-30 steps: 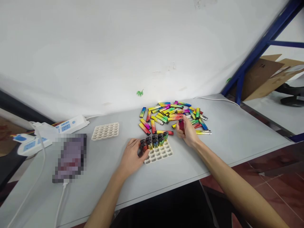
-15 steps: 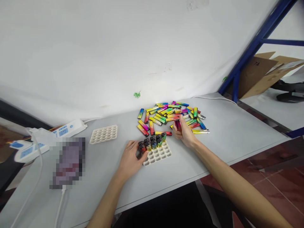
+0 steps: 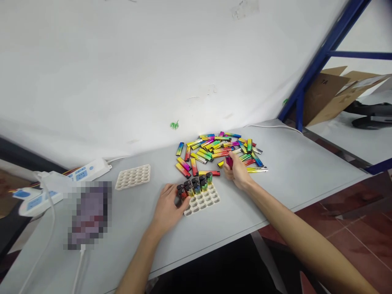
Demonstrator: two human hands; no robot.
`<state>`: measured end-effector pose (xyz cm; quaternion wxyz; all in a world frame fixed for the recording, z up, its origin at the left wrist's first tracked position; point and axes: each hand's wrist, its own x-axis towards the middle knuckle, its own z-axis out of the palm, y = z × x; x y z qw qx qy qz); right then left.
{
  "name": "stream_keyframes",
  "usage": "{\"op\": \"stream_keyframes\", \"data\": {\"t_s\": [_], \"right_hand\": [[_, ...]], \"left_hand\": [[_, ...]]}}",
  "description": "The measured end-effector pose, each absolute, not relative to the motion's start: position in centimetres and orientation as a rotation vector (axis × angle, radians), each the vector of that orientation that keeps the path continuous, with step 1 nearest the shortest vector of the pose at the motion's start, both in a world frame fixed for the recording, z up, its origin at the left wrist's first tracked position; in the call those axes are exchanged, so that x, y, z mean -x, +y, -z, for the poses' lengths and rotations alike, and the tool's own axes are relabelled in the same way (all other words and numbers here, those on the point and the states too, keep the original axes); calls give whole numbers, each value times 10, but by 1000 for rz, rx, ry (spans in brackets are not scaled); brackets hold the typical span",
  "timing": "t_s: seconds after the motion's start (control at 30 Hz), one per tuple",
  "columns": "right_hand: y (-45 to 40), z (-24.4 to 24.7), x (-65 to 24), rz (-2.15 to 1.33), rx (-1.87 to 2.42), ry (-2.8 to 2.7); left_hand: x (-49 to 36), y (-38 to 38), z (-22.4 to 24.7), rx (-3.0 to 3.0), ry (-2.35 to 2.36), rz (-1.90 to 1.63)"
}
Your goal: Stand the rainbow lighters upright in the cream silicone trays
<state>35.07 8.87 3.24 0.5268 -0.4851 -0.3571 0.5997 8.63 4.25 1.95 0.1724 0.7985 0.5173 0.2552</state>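
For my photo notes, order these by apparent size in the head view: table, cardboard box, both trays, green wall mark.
1. Table
2. Cardboard box
3. Tray with lighters and tray without lighters: too alike to rank
4. Green wall mark

Pixelated object on the table, its details too blurred to tell

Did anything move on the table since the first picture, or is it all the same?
Nothing on the table clearly moved; just the camera's view shifted a bit. The right hand still holds a pink lighter, and the left hand is still by the holder.
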Motion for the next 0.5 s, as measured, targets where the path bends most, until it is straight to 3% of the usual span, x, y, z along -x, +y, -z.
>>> {"op": "stream_keyframes", "data": {"t_s": [0.5], "right_hand": [[91,-27,-351,-1418,1176,-872]], "left_hand": [[-86,44,-19,-2278,1473,-721]]}}
